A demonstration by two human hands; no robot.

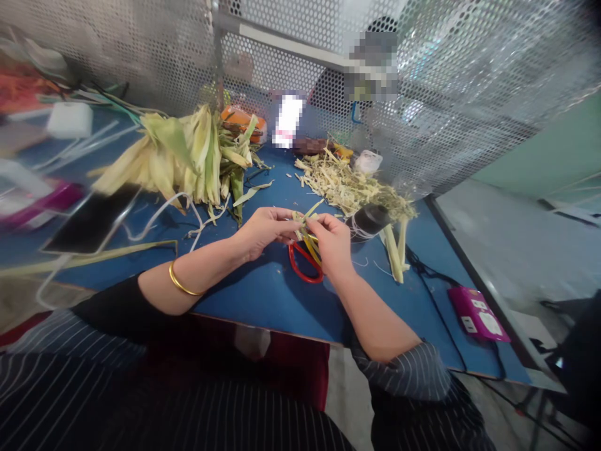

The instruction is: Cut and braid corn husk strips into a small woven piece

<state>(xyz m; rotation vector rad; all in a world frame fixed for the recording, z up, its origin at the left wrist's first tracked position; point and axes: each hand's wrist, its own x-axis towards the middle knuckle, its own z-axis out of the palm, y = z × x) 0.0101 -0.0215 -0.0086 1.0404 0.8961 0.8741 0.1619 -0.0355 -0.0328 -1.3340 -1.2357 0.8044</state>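
Over the front middle of the blue table, my left hand (pixel 261 232) and my right hand (pixel 334 243) meet, fingertips closed in a pinch. Between them is a small bundle of pale green-yellow corn husk strips (pixel 313 208). One strip points up past the fingers, and yellowish ends hang below. Just beneath the hands lies a pair of scissors with red handles (pixel 306 275); its blades are hidden. Right of my right hand, a dark spool of thread (pixel 370 221) rests on its side, with light thread wound about it.
A heap of corn husks (pixel 188 153) lies at the back left, beside a dark-screened device (pixel 91 220) and white cable. Shredded husk scraps (pixel 335 181) are piled back right. A purple power strip (pixel 479 315) sits at the right edge. Perforated metal panel (pixel 291 56) stands behind.
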